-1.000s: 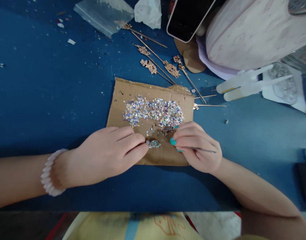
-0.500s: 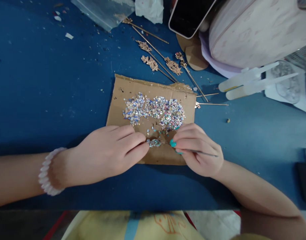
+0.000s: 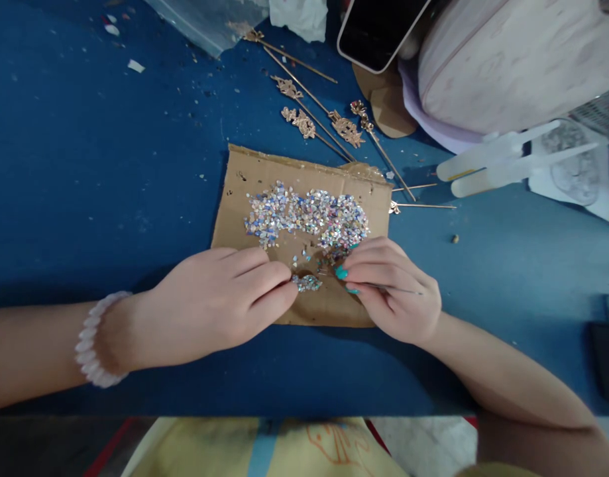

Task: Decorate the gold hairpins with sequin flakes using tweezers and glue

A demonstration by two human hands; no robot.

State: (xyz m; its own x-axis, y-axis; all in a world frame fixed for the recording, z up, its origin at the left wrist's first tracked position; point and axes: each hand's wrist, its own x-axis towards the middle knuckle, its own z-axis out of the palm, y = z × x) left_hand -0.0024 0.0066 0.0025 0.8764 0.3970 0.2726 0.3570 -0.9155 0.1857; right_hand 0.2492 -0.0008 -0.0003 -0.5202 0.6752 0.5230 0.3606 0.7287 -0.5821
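Note:
A brown cardboard piece lies on the blue table, with many small shiny chips spread over its upper half. Near its lower edge, my left hand pinches one end of a small ornament covered in glittering chips. My right hand is closed on a thin metal tool, its tip just right of and above the ornament, by the lower edge of the chip pile. The tip and the ornament look apart.
Several gold hairpins lie behind the cardboard. Farther back are a plastic bag, a phone and a pale round bag. Two white squeeze bottles rest at the right, beside a printed sheet.
My right hand has shifted slightly up and left, moving the tool's tip off the ornament toward the chips. My left hand has stayed in place on the ornament.

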